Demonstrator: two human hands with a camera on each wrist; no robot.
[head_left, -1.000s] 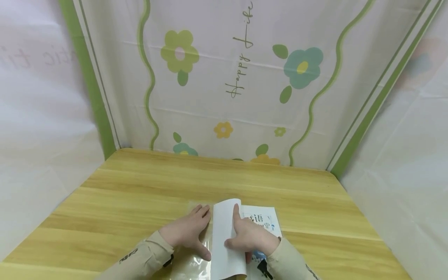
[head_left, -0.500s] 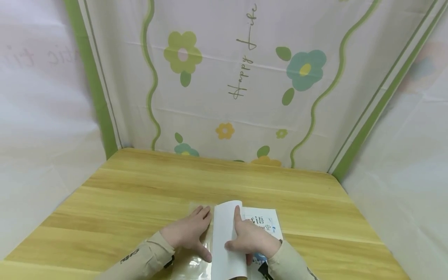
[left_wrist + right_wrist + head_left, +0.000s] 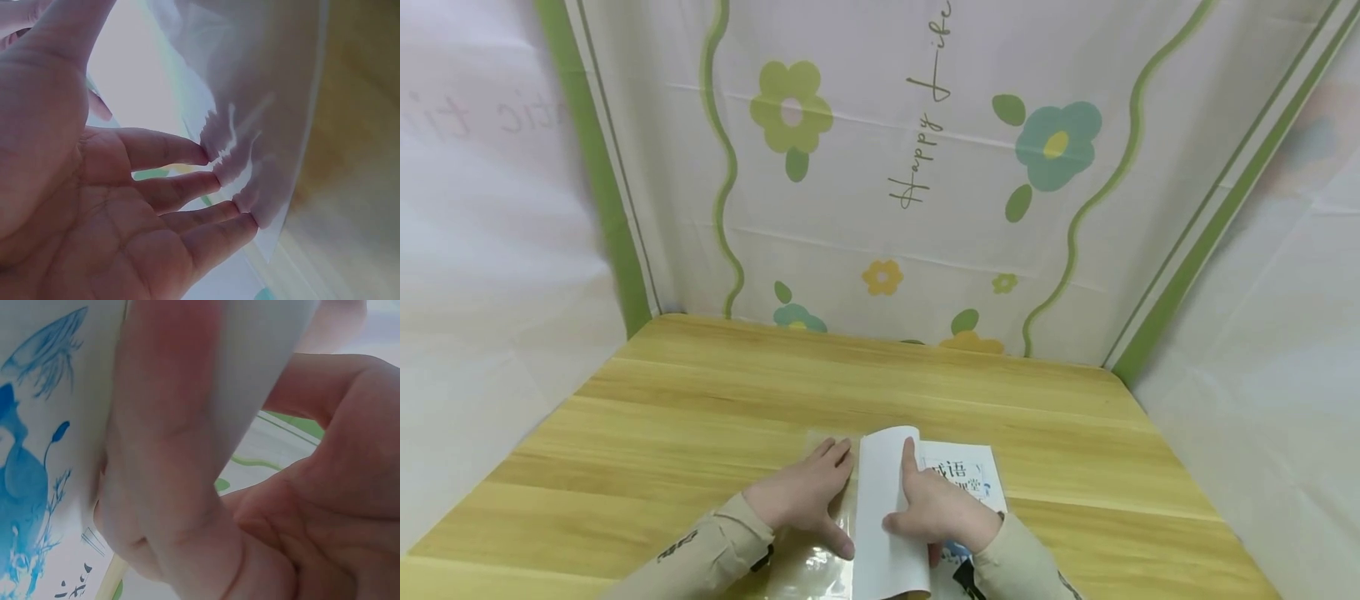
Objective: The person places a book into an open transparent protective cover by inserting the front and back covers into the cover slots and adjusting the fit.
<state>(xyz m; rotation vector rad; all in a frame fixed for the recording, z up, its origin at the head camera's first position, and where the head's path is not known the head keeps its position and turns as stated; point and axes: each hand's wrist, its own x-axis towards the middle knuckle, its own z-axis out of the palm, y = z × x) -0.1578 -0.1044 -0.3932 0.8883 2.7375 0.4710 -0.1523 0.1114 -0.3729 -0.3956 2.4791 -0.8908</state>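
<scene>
Lower centre of frame, on the worktop (image 3: 700, 400): left hand (image 3: 808, 498) lies spread on clear film (image 3: 808, 571); right hand (image 3: 938, 507) pinches a curled white sheet (image 3: 880, 483) beside the printed booklet cover (image 3: 966, 467). Advisable: press the film flat, square the edges, avoid creasing the sheet.

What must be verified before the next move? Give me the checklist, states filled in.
1. Left hand on the plastic: ok, touching it.
2. Right hand holding the flap: ok, pinched.
3. Flap lying flat: not ok, bowed upward.
4. Book printed side up: ok, lettering shows.
5. Book's print uncovered: not ok, the right hand hides part.
6. Flap tucked into the plastic: cannot tell, their meeting edge is unclear.
</scene>
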